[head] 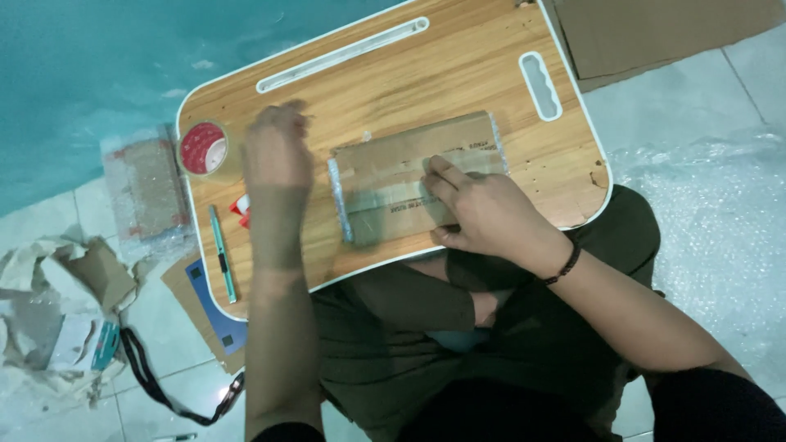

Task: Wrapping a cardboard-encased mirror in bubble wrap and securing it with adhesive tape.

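Two hands over a wooden lap tray (458,57) with white rim, resting across the person's lap.

Right hand (483,209): lies flat on the parcel (393,176), fingers stretched out and pressing its top near the middle; nothing gripped. Black cord bracelet (565,263) at the wrist.

Left hand (278,151): blurred, above the tray just left of the parcel and right of the tape roll (203,149); whether its fingers are curled or loose cannot be told, and no object shows in it.

Parcel: flat cardboard packet, taped, bubble wrap showing at both short ends; sits at the tray's centre, long side running left to right, slightly tilted.

Tape roll: red core, at the tray's left edge.

Cutter (221,252): teal, slim, lying on the tray's near left part, below the roll.

Bag (57,303): pale cloth, crumpled on the tiled floor, far left, with a black strap (155,385).

Cardboard (655,33): flat sheet on the floor beyond the tray's right corner.

Bubble wrap (712,221): spread on the floor at right.
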